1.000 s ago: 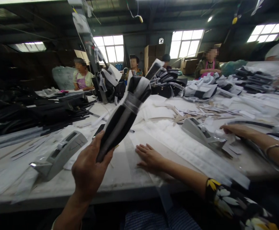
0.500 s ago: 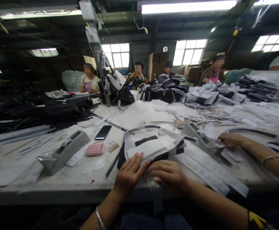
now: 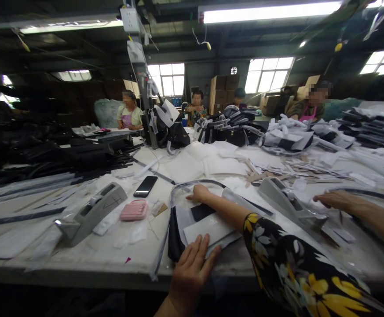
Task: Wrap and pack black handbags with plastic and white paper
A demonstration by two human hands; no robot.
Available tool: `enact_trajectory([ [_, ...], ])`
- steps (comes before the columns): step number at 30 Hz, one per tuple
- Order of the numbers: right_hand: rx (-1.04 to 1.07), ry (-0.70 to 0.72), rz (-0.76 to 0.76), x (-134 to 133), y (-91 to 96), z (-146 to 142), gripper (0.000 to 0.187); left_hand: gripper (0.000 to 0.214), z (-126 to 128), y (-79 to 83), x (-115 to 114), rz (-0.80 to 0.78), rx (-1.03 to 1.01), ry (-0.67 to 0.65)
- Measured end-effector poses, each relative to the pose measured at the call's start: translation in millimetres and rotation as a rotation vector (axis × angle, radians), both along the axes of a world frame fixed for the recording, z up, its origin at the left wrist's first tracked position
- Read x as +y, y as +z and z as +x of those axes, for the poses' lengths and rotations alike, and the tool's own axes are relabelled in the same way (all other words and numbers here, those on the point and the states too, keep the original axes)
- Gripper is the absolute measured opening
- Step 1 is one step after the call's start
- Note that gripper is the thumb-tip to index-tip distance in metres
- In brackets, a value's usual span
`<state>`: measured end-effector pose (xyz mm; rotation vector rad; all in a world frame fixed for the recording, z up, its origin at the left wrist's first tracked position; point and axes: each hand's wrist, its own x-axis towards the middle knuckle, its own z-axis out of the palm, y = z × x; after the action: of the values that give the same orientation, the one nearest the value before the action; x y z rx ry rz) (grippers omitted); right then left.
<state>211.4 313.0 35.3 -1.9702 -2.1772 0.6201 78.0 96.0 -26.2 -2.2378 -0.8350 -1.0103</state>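
Note:
A black bag (image 3: 175,235) lies on the worktable, with a white sheet (image 3: 208,225) over its front and a clear-wrapped strap (image 3: 192,182) looped behind it. My left hand (image 3: 193,266) rests on the sheet's near edge, fingers stretched out flat. Across the bag reaches my right hand (image 3: 200,193), its fingers bent and held together by the far side, inside the strap's loop. Whatever those fingers pinch, if anything, is too small to make out. My right forearm and flowered sleeve cover the bag's right part.
Grey tape dispensers (image 3: 93,213) stand left and right of the bag. Near the left one are a phone (image 3: 145,186) and a pink case (image 3: 134,210). A co-worker's hand (image 3: 335,200) works at right. Black bags (image 3: 234,130) are piled behind; several people sit beyond.
My right hand has moved from the bag's near edge to its far side. My left hand stays flat on the white sheet. The sheet and bag have shifted slightly towards me.

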Motion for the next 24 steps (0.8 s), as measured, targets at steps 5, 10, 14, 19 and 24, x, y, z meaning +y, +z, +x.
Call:
enact_trajectory([
  [5, 0.097, -0.070, -0.187, 19, -16.3, -2, 0.022, 0.040, 1, -2.4, -3, 0.007, -0.060, -0.004],
  [10, 0.403, -0.063, -0.246, 26, -16.8, 8, 0.021, 0.039, 2, -0.7, -2, -0.009, -0.073, -0.022],
  [14, 0.652, -0.026, -0.289, 22, -9.3, 6, 0.020, 0.039, 3, 0.7, -2, -0.030, -0.082, -0.021],
  [19, 0.789, 0.011, -0.320, 23, -7.2, -8, 0.014, 0.039, 3, 2.6, -1, -0.027, -0.066, -0.028],
  [24, 0.819, 0.008, -0.286, 31, -19.4, -17, 0.010, 0.038, 4, 12.7, 2, -0.037, -0.055, -0.025],
])
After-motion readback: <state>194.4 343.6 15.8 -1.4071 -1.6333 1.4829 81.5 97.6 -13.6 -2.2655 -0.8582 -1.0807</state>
